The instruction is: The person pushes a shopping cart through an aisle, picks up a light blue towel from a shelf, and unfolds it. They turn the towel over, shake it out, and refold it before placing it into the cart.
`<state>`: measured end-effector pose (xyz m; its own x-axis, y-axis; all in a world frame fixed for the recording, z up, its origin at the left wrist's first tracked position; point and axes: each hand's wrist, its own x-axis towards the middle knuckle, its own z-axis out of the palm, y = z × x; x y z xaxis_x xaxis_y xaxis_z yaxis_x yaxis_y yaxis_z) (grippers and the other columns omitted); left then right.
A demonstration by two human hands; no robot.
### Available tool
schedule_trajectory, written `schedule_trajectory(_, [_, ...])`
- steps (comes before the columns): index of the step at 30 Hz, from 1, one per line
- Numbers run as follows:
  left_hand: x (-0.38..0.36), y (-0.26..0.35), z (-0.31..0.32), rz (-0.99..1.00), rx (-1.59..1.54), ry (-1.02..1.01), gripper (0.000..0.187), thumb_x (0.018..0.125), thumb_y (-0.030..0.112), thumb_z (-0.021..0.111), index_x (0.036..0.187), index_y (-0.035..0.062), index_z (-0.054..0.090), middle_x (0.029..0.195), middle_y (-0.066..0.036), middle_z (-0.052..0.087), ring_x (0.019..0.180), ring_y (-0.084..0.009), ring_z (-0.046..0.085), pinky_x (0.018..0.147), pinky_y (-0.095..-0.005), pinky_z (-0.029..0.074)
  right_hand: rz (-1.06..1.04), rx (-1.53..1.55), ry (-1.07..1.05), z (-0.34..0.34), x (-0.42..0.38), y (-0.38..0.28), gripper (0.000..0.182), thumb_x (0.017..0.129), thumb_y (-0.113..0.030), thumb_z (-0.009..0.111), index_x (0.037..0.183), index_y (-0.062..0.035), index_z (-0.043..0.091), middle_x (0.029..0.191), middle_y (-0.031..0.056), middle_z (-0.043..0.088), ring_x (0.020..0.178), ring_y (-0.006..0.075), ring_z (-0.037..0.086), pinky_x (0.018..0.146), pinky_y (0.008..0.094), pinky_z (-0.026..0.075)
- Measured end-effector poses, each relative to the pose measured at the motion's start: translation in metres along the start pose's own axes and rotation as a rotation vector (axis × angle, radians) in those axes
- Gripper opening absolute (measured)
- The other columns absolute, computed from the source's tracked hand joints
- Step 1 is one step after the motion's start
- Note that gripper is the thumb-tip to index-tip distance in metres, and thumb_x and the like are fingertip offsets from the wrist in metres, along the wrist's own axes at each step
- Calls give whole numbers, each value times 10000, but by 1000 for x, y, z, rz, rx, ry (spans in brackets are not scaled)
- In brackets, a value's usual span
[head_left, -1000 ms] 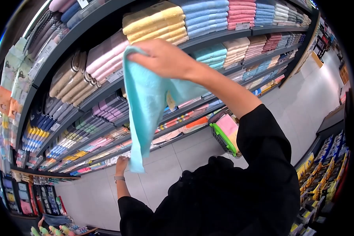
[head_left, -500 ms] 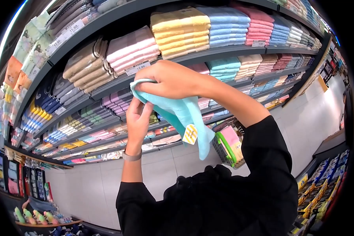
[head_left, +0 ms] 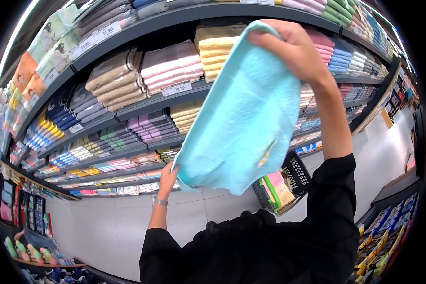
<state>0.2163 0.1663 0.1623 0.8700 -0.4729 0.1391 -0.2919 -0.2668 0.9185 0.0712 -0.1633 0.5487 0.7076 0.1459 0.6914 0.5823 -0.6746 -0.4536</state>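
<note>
1. The right hand (head_left: 293,47) pinches the top corner of a light blue towel (head_left: 244,118), raised before the shelves (head_left: 142,102).
2. The left hand (head_left: 167,176) grips its lower corner, fingers closed.
3. Judging by this, the towel is mid-unfolding; keeping it taut needs both corners held firm.

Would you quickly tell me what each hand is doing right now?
Left hand: closed on the lower corner of the light blue towel.
Right hand: closed on the towel's top edge.
</note>
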Motion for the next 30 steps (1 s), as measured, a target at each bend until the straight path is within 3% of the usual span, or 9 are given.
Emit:
schedule_trajectory(12, [-61,-28,-92,-37,67,149,263,909,121,512,1096,-40,604,971,-90,660,914,-136,570,845,-270,430,182,-165,184,-28,-16,61,273,925,-274,524,916,-8,589,758,-22,544,700,55,478,628,213,403])
schedule_trajectory(17, [-77,-24,-119,133,262,194,262,810,-39,493,1035,-24,626,975,-136,662,940,-253,619,848,-318,448,120,-416,445,-23,-70,0,223,899,-213,526,950,-12,606,804,11,580,748,97,505,681,238,412])
schedule_trajectory(18, [-78,-19,-125,129,264,205,262,810,-39,493,1035,-24,626,975,-136,662,940,-253,619,848,-318,448,205,-332,617,-23,-99,-11,261,879,-228,536,949,10,615,812,51,595,755,126,526,696,246,415])
schedule_trajectory(20, [-85,-9,-133,329,510,207,324,713,-103,474,973,-8,643,966,-153,645,961,-336,595,845,-377,447,-230,-175,568,-36,-146,-30,235,825,-199,526,792,27,582,739,126,580,658,164,547,598,266,423])
schedule_trajectory(22, [-74,1,-132,359,627,220,323,696,-93,485,958,5,647,977,-141,631,964,-338,577,827,-396,441,-393,381,68,-43,-155,-35,267,841,-227,531,739,18,558,695,118,541,551,198,487,485,292,362])
schedule_trajectory(23, [-65,9,-134,421,748,221,322,680,-84,495,942,18,652,988,-129,616,967,-341,559,810,-415,435,-395,398,73,-29,-148,-38,267,841,-227,531,739,18,558,695,118,541,551,198,487,485,292,362])
schedule_trajectory(25, [-51,26,-125,378,919,319,306,693,-62,508,945,33,654,1001,-118,599,974,-324,549,793,-412,429,-335,-102,632,3,-133,-46,308,857,-272,538,730,8,557,615,87,504,463,161,439,413,261,311])
schedule_trajectory(27, [-37,32,-127,341,1069,428,290,707,-40,521,948,48,657,1015,-107,581,982,-307,538,776,-408,423,-292,-98,770,1,-136,-37,327,867,-299,548,722,-6,553,536,58,467,376,123,359,360,242,253])
schedule_trajectory(30, [-24,36,-130,157,1274,504,304,749,29,536,1020,94,656,936,-101,583,881,-277,571,675,-383,450,-324,438,376,-4,-148,-43,305,879,-281,550,685,-46,561,505,10,479,347,128,403,360,239,289])
